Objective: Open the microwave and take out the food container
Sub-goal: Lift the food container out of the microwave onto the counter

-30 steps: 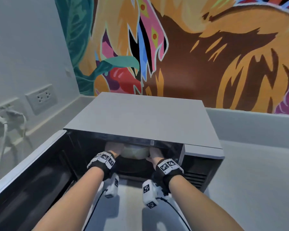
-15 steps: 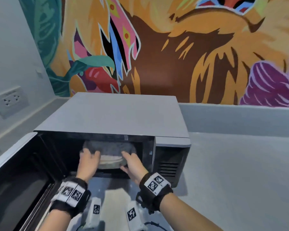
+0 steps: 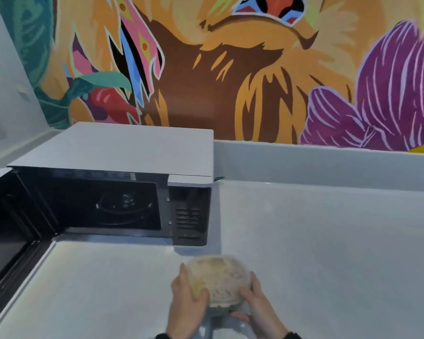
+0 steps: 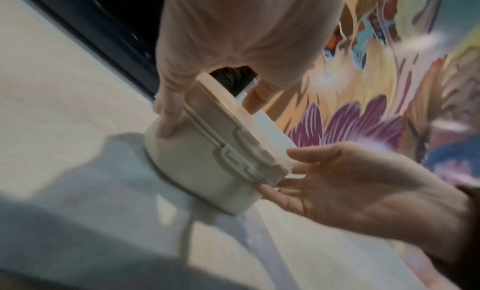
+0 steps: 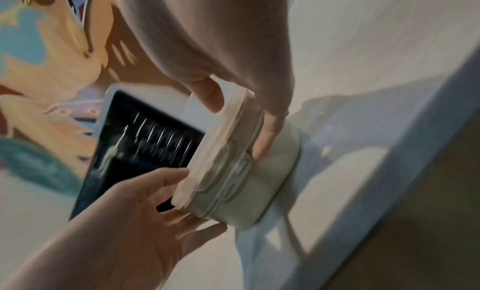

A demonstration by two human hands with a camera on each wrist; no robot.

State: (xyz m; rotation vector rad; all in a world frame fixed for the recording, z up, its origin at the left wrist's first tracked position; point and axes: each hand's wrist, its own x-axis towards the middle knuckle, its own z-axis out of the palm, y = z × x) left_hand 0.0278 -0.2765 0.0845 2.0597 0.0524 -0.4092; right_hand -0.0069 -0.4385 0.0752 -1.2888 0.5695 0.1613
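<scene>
Left hand (image 3: 187, 300) grips the left side of the food container (image 3: 218, 280), thumb over the lid edge, fingers curled down the wall. Right hand (image 3: 257, 305) grips the right side likewise, fingers (image 4: 275, 191) under the rim. Container: round, pale, lidded, with 1 side latch visible in the wrist views. It sits at the counter (image 3: 328, 253) surface, in front of the microwave's right corner; contact with the counter cannot be confirmed. Microwave (image 3: 123, 152) stands behind and to the left, door (image 3: 0, 236) swung fully open, cavity dark. Painted mural (image 3: 230, 69) covers the rear wall.
</scene>
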